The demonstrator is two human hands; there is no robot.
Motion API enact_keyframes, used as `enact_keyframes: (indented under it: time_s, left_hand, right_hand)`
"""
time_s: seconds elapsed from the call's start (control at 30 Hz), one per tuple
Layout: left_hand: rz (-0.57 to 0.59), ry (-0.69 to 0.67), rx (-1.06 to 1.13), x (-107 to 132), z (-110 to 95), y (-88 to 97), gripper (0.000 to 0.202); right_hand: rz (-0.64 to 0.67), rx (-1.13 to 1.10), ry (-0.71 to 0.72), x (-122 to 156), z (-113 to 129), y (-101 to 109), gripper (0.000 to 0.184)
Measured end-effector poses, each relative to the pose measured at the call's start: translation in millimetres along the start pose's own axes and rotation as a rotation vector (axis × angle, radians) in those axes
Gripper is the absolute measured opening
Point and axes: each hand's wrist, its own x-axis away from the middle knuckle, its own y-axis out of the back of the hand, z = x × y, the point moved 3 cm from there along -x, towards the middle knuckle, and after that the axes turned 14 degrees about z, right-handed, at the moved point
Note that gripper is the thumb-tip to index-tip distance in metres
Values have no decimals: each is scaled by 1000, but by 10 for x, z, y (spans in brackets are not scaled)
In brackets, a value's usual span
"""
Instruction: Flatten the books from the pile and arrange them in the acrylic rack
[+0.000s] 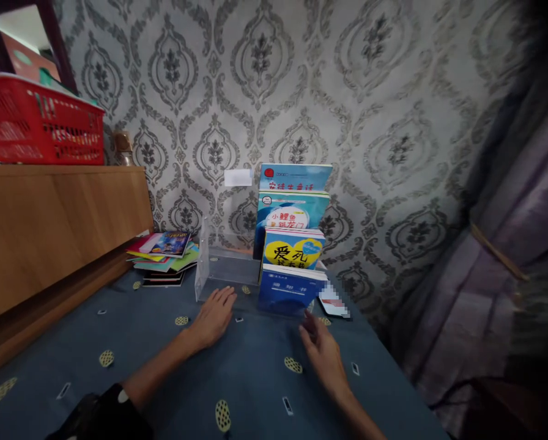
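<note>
A clear plastic tiered book stand (pixel 202 263) stands against the wall, its left part without books. On its right part, books rise in steps: a dark blue booklet (pixel 285 294) in front, yellow-and-blue books (pixel 274 247) behind it, then a teal picture book (pixel 317 211) and a light blue book (pixel 296 175) at the back. My left hand (pixel 216 315) lies palm down at the stand's front edge, fingers outstretched, holding nothing. Just before the blue booklet's lower right corner is my right hand (pixel 322 351), slightly blurred, its fingers apart and nothing visible in them.
A loose pile of books (pixel 166 256) lies left of the stand. Right of it is a pale flat item (pixel 333 302), partly pixelated. A red basket (pixel 72 122) sits on the wooden cabinet (pixel 63 214). A curtain (pixel 466 293) hangs beyond the right edge of the blue tablecloth (pixel 251 391).
</note>
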Motion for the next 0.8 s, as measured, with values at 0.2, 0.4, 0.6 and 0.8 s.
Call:
enact_keyframes:
  time_s: [0.2,0.4,0.6,0.8]
  left_hand:
    - [-164,122,-59,301,729,338,28]
    - [-150,603,-238,109,1642,693,33]
    - [-62,669,-281,-179,2079,720,36]
    - [25,724,-287,-310,2254,666,39]
  right_hand:
    - [167,-104,-56,143,-19,-228,49]
    - [193,-13,-22,171,117,-249,42]
    - [216,23,-16,159,171,-224,40]
    - [247,25,-45,151,178,-205,37]
